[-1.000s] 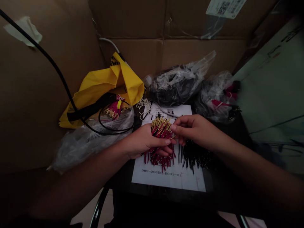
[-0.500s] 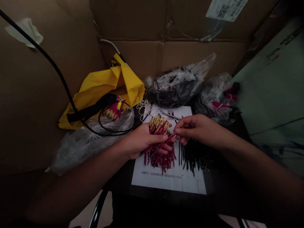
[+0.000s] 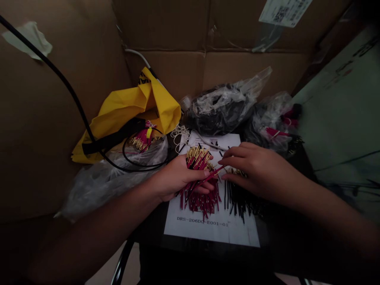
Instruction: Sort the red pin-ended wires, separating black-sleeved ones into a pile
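Observation:
My left hand (image 3: 175, 176) is closed, its thumb pressing a few thin red wires (image 3: 214, 174) against the fingers. They slant up to the right. Around and beneath this hand is a thick pile of red wires (image 3: 202, 200) with gold-coloured metal ends; how much of it the palm grips is hidden. My right hand (image 3: 247, 164) is open just to the right, thumb and fingers apart near the tips of the slanting wires. Under it lies a heap of black wires (image 3: 242, 198), partly covered by the hand. A printed white sheet (image 3: 208, 231) lies beneath both piles.
Behind the hands are a clear bag of dark items (image 3: 219, 109) and another plastic bag (image 3: 274, 118) with red bundles. To the left lie a yellow bag (image 3: 124, 103), a tied red wire bundle (image 3: 144, 136) and crumpled plastic (image 3: 95, 194). A black cable (image 3: 67, 79) crosses the left side. Cardboard (image 3: 166, 27) stands behind.
My right thumb and fingers have parted from the red wire tips, and the hand has opened over the black wires. The left hand stays almost in place with its wires.

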A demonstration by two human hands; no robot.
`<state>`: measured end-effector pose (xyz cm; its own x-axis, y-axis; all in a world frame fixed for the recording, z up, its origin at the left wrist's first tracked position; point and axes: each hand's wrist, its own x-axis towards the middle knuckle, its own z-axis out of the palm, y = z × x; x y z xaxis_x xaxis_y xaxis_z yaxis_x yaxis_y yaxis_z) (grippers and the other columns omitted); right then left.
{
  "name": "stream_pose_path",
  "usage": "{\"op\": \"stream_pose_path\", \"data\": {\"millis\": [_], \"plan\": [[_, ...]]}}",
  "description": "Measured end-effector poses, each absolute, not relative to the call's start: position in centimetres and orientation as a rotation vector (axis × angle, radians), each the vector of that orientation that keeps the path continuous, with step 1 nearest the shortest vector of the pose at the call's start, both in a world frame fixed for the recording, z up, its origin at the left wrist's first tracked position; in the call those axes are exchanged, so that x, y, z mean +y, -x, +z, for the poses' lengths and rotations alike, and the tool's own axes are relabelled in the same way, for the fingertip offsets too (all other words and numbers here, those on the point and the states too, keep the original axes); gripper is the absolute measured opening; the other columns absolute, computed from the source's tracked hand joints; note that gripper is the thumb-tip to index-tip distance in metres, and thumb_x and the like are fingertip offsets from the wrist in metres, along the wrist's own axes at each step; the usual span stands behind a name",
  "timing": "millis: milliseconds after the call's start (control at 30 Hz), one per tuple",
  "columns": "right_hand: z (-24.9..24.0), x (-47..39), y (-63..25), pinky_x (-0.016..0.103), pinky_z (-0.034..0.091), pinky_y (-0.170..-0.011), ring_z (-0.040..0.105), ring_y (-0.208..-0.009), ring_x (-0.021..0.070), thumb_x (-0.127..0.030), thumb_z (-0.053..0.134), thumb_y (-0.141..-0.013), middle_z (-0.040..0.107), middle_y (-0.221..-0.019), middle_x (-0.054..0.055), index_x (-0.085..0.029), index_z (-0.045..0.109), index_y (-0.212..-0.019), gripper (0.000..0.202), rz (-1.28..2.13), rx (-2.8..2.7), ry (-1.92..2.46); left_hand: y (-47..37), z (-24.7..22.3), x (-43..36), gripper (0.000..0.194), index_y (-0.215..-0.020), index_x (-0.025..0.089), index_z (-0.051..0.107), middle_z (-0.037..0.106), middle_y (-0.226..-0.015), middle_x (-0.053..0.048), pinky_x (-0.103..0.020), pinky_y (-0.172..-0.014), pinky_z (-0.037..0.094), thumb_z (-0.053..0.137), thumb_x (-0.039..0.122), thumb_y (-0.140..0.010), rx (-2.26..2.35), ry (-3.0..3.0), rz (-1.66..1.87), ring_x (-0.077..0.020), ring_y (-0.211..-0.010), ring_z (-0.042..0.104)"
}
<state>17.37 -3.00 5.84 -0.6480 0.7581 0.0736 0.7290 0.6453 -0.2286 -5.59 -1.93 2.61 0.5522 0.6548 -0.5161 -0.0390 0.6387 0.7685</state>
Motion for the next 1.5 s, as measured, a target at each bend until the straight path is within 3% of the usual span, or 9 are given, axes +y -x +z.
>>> {"op": "stream_pose_path", "data": {"millis": [300,467,667,867,1000,1267,1500], "plan": [[4.3,-3.4,-15.7,0.034,0.043,-0.075,0.055,-0.077,0.0205,-0.025,0.054,-0.095,0.066,-0.078,0.006,-0.018,0.069,-0.082,0.022,0.212,-2.835,1.163,5.5,2.5,-2.1,0.024,-0.100,0.011,0.066,0.074,-0.088,-0.011,-0.025,-0.060,0.062,0.074,0.014,-0.078,0.897,-0.774,0.463,-0.0173,-0.068,0.073],[4.6,-3.2,-16.0,0.032,0.043,-0.075,0.055,-0.079,0.0194,-0.023,0.051,-0.097,0.066,-0.080,0.005,-0.019,0.071,-0.087,0.022,0.266,-2.810,1.101,5.7,3.1,-1.9,0.017,-0.097,0.010,0.066,0.074,-0.091,-0.013,-0.024,-0.057,0.061,0.070,0.014,-0.081,0.918,-0.755,0.448,-0.0175,-0.067,0.073],[6.1,-3.1,-17.4,0.031,0.041,-0.067,0.056,-0.082,0.0201,-0.022,0.056,-0.095,0.068,-0.091,0.006,-0.022,0.072,-0.101,0.018,0.007,-2.822,1.076,6.2,3.9,-1.2,0.015,-0.097,0.009,0.067,0.075,-0.088,-0.011,-0.022,-0.051,0.060,0.067,0.014,-0.082,0.945,-0.767,0.522,-0.0148,-0.059,0.070],[6.3,-2.5,-18.0,0.033,0.039,-0.066,0.055,-0.082,0.0219,-0.016,0.056,-0.093,0.067,-0.098,0.008,-0.022,0.069,-0.112,0.024,-0.268,-2.859,0.979,7.8,5.9,-0.8,0.035,-0.115,0.011,0.062,0.075,-0.094,-0.012,-0.021,-0.049,0.059,0.070,0.012,-0.080,1.016,-0.812,0.754,-0.0122,-0.058,0.067],[6.1,-2.3,-16.0,0.033,0.037,-0.064,0.053,-0.079,0.0215,-0.018,0.054,-0.095,0.065,-0.093,0.008,-0.021,0.066,-0.116,0.025,-0.313,-2.925,0.848,9.1,7.5,-1.6,0.045,-0.124,0.013,0.060,0.075,-0.092,-0.009,-0.018,-0.049,0.058,0.069,0.008,-0.080,1.074,-0.773,0.939,-0.0097,-0.055,0.065],[6.0,-1.3,-9.2,0.033,0.032,-0.059,0.052,-0.085,0.0229,-0.017,0.054,-0.095,0.063,-0.090,0.007,-0.018,0.069,-0.092,0.015,-0.248,-3.025,0.515,11.8,5.2,-5.2,0.052,-0.131,0.019,0.056,0.074,-0.094,-0.006,-0.017,-0.049,0.057,0.069,0.011,-0.081,1.210,-0.648,1.078,-0.0077,-0.055,0.062],[4.8,-0.3,-6.8,0.033,0.031,-0.058,0.050,-0.086,0.0239,-0.014,0.070,-0.082,0.063,-0.085,0.006,-0.019,0.068,-0.074,0.010,-0.142,-3.095,0.508,13.1,4.0,-6.4,0.051,-0.129,0.019,0.057,0.074,-0.094,-0.005,-0.018,-0.050,0.058,0.070,0.011,-0.080,1.301,-0.614,1.116,-0.0079,-0.055,0.063]]}}
